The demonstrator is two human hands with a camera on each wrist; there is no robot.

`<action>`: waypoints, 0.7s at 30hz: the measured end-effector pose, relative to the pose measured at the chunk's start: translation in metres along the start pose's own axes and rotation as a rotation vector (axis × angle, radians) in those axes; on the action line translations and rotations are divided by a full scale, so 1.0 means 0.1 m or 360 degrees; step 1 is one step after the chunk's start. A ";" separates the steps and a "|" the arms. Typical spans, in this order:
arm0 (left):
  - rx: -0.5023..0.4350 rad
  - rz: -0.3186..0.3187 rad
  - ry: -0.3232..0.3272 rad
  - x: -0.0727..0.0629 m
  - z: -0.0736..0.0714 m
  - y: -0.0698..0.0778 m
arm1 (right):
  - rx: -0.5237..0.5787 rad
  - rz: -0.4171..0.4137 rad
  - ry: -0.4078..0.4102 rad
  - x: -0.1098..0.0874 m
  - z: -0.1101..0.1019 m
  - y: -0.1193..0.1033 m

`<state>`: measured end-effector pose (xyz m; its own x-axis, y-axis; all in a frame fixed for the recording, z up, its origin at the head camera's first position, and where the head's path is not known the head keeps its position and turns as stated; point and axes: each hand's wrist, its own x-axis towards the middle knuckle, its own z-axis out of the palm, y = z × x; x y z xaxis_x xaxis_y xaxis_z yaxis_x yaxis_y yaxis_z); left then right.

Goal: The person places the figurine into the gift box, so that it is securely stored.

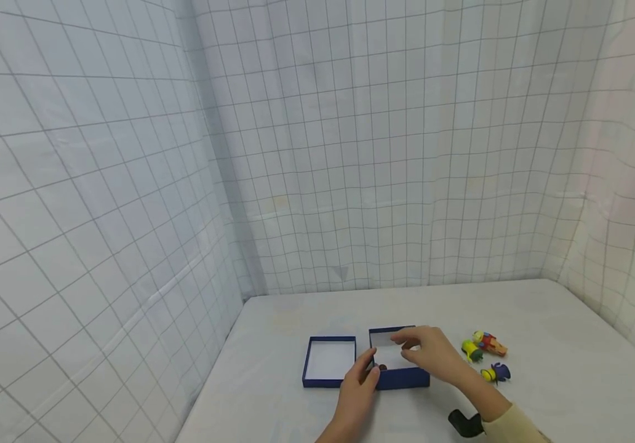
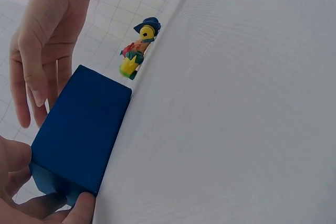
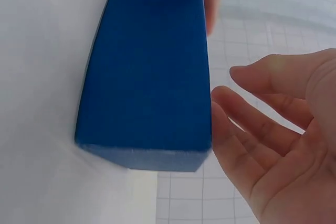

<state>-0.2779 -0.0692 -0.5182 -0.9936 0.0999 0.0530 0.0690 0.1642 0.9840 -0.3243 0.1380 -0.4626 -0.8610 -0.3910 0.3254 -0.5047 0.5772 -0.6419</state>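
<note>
A dark blue box (image 1: 403,379) with a white inside stands on the table, its top uncovered. My left hand (image 1: 358,387) grips its near left corner; in the left wrist view the thumb and fingers press the box (image 2: 84,129) from different sides. Inside, near that corner, lies a small dark brown round thing (image 1: 383,367), too small to make out. My right hand (image 1: 434,354) hovers over the box's right side with fingers loosely bent. In the right wrist view, nothing shows between the thumb and fingers of this hand (image 3: 283,129).
Left of the box lies a shallow blue-rimmed lid (image 1: 330,383), white side up. Several small colourful toy figures lie to the right, among them a red and yellow one (image 1: 490,343), a green and yellow one (image 1: 471,351) and a blue-hatted one (image 1: 496,373). A black bent object (image 1: 464,423) lies near the right forearm.
</note>
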 end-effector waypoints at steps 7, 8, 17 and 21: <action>0.0034 -0.0020 0.0034 0.02 0.01 -0.01 | -0.0023 0.0057 0.0130 -0.10 -0.14 0.07; 0.0040 -0.0020 0.0039 0.02 0.01 -0.02 | -0.0020 0.0069 0.0146 -0.12 -0.16 0.09; 0.0018 -0.0048 0.0048 0.00 0.00 -0.02 | -0.0091 0.0116 0.0377 -0.27 -0.34 0.27; 0.0000 -0.0050 0.0036 0.00 0.01 -0.01 | -0.0210 0.0169 0.0436 -0.33 -0.41 0.40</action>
<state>-0.2784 -0.0687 -0.5198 -0.9970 0.0726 0.0260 0.0379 0.1668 0.9853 -0.3192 0.2034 -0.4703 -0.8852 -0.1264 0.4478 -0.3997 0.6992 -0.5927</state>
